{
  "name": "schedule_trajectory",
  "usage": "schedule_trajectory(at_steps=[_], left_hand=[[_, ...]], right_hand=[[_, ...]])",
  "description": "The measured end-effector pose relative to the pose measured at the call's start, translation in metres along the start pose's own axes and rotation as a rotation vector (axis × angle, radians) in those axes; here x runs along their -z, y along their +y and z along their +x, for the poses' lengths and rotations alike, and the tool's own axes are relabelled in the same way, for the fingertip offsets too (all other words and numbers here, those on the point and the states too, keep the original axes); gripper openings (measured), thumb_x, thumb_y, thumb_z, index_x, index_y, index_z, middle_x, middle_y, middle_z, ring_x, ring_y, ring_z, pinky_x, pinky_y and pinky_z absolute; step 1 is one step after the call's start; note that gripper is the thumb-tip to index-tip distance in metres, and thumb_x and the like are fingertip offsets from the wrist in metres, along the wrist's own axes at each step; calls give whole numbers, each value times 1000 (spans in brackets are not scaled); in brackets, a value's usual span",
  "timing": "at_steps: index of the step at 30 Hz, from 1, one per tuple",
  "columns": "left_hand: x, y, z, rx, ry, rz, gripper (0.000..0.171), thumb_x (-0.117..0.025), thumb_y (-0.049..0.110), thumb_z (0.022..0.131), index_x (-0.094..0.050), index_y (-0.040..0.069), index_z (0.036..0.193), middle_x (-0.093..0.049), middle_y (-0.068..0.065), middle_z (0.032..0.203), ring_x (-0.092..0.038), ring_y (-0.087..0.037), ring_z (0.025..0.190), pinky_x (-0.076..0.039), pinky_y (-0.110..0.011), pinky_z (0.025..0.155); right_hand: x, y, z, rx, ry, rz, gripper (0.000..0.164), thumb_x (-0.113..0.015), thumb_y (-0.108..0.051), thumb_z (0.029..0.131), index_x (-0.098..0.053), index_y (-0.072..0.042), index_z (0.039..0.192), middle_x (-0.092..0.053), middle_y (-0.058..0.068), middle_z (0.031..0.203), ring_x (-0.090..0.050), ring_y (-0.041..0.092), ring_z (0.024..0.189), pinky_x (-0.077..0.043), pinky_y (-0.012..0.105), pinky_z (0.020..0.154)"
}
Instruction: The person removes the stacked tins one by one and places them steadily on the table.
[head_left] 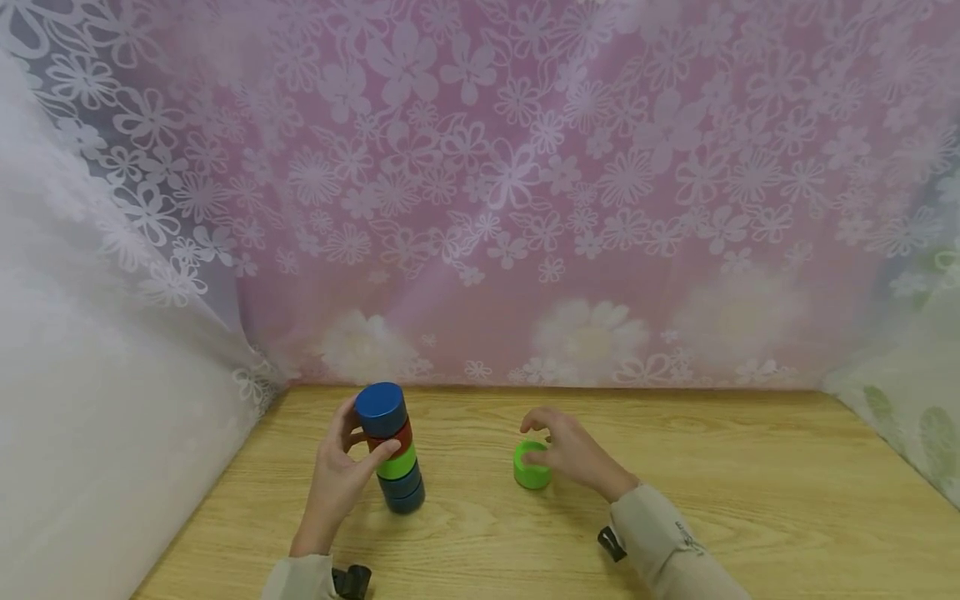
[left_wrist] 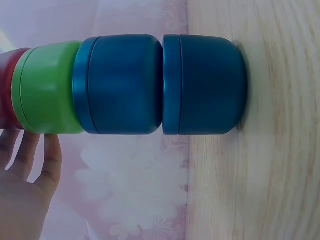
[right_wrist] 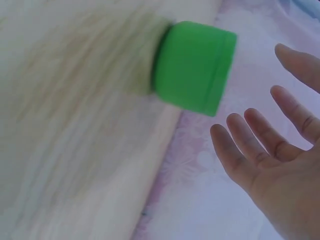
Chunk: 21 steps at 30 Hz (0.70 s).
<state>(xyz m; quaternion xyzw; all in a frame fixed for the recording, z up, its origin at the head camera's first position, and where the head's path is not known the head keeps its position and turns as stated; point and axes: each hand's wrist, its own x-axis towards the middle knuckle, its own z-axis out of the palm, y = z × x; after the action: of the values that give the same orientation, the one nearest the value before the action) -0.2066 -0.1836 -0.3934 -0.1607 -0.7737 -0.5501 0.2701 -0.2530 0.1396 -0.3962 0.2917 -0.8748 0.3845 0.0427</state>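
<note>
A tower of round lidded canisters stands on the table: a bright blue canister (head_left: 381, 408) on top, then a red canister (head_left: 393, 439), a green canister (head_left: 397, 463) and two darker blue canisters (left_wrist: 125, 84) at the bottom. My left hand (head_left: 337, 479) holds the tower around the red canister, thumb in front and fingers on the far left side. Fingertips (left_wrist: 51, 150) show beside the red and green canisters in the left wrist view. A separate green canister (right_wrist: 194, 69) sits upright to the right. Beside it, my right hand (head_left: 573, 454) has its fingers spread, apart from it in the right wrist view.
The wooden table (head_left: 480, 550) ends at a pink flowered cloth (head_left: 480, 208) hanging behind it. Pale cloth (head_left: 90, 375) hangs at the left side, and more flowered cloth (head_left: 907, 400) at the right. Black wrist mounts (head_left: 352, 581) sit beneath both sleeves.
</note>
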Motion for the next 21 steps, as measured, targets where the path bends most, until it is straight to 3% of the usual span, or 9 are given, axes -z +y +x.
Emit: schedule_trajectory(at_steps=[5, 13, 21], left_hand=[[3, -3, 0, -13, -32, 22, 71, -83, -6, 81, -49, 0, 143, -64, -15, 126, -58, -4, 110, -51, -25, 87], [6, -7, -2, -33, -81, 47, 66, -84, -5, 79, -54, -2, 138, -66, -13, 122, -60, -4, 110, -55, -34, 87], [8, -10, -3, 13, -131, 82, 65, -86, -2, 79, -55, -1, 136, -67, -14, 122, -64, -22, 108, -55, -46, 88]], right_hand=[[0, -9, 5, 25, 43, 81, 30, -77, -4, 88, -63, 1, 115, -64, 16, 116, -60, 39, 110, -52, 57, 91], [1, -30, 16, 62, 102, 135, 34, -78, -5, 88, -64, -2, 118, -64, 15, 119, -61, 33, 112, -54, 50, 92], [1, -49, 25, 88, 149, 179, 31, -78, -4, 88, -67, -2, 117, -65, 12, 120, -61, 33, 113, -54, 51, 94]])
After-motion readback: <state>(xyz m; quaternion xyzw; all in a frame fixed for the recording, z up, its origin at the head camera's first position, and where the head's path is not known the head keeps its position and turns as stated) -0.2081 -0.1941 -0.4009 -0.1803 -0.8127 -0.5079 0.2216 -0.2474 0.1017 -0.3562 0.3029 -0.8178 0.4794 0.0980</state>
